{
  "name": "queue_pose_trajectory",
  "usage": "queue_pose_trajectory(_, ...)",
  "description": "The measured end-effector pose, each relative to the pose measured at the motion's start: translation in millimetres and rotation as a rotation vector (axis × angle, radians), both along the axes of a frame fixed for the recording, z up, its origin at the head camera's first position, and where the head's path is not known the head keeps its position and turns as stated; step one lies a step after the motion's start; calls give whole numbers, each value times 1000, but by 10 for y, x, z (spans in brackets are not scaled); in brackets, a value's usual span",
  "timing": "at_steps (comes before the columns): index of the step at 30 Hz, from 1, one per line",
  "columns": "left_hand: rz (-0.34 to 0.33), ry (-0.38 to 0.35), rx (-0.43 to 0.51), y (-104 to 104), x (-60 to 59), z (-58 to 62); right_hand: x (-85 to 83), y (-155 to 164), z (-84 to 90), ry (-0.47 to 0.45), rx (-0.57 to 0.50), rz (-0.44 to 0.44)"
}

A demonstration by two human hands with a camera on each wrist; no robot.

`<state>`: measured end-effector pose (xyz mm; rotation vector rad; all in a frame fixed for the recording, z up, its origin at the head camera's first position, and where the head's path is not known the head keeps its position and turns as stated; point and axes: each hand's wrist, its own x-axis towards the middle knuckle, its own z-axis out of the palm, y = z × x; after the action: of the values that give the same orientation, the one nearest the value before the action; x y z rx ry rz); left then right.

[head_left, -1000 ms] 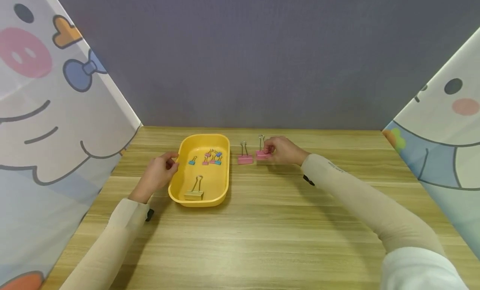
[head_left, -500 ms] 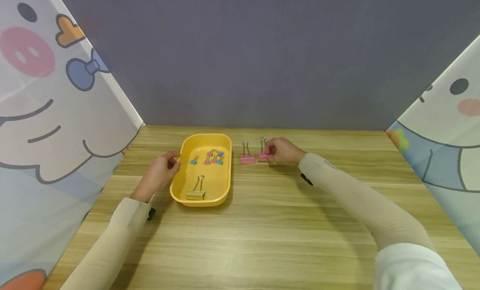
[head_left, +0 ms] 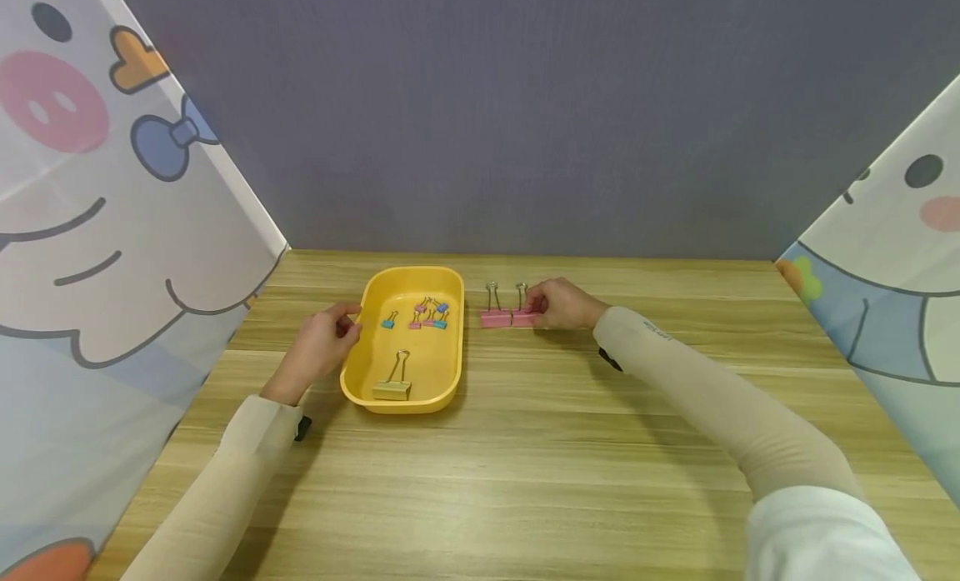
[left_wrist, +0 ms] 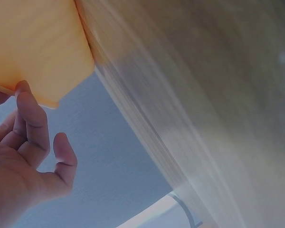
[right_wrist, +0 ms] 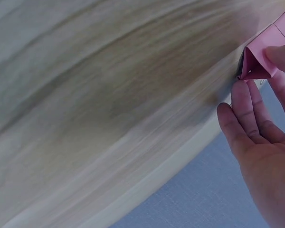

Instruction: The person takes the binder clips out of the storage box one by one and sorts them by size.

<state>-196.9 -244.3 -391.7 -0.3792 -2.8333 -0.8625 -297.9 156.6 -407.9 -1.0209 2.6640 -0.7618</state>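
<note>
My right hand (head_left: 564,304) pinches a pink binder clip (head_left: 520,319) between thumb and fingers on the wooden table. Its left end meets a second pink binder clip (head_left: 495,318), so the two sit in a row with their wire handles pointing away. In the right wrist view, the thumb lies on the pink face of the clip (right_wrist: 262,51), and the fingertips are at its end. My left hand (head_left: 321,346) holds the left rim of a yellow tray (head_left: 405,408). Seen from the left wrist, the fingertips meet the tray wall (left_wrist: 47,52) at its rim.
Inside the tray, several small pink and blue binder clips (head_left: 429,323) lie toward the back, with one small teal clip (head_left: 388,323) apart. A large gold binder clip (head_left: 392,390) lies near the front. A grey panel (head_left: 525,131) stands behind the table (head_left: 480,498).
My right hand has slid the pink binder clip left and slightly nearer, closing the gap to the other pink clip. The left hand keeps its place on the tray.
</note>
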Motion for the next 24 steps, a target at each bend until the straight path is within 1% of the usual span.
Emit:
queue_pose_trajectory(5, -2, 6, 4, -1, 1, 1, 25, -27, 27, -29, -6, -7)
queue_pose_trajectory(13, 6, 1, 4, 6, 9, 8, 42, -32, 60, -39, -1, -35)
queue_pose_trajectory(18, 9, -9, 12, 10, 17, 12, 54, -53, 171, -28, -30, -39)
queue_pose_trajectory(24, 14, -27, 11, 4, 22, 17, 132, -127, 334, -11, -36, -6)
